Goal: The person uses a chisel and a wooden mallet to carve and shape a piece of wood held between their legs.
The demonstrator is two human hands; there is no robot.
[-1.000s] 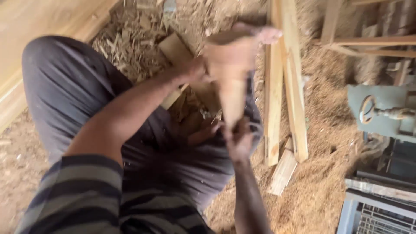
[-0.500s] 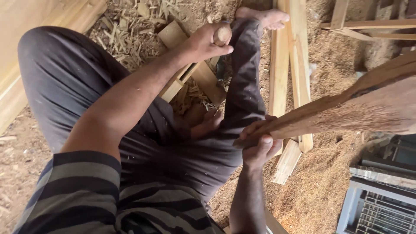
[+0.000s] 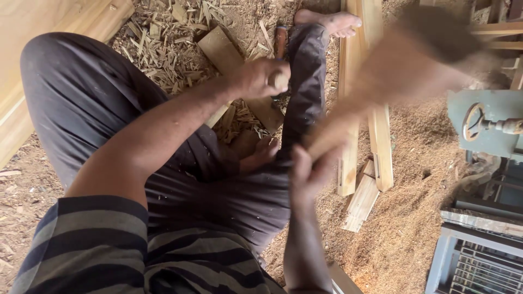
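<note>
Wood piece (image 3: 381,81) swung up, blurred, butt in right hand (image 3: 308,174), left hand (image 3: 259,76) fisted on handle

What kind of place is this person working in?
Most likely a woodworking shop: sawdust and wood chips cover the floor, cut planks lie beside the legs, and a grey machine with a handwheel stands nearby.

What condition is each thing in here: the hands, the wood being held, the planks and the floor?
left hand: closed around a rounded wooden handle.
right hand: gripping the lower end of a wooden piece.
wooden piece: raised, tilted, motion-blurred.
planks: lying flat, side by side.
wood block: lying on the chips.
floor: covered in sawdust and shavings.
grey machine: idle as far as visible.
</note>
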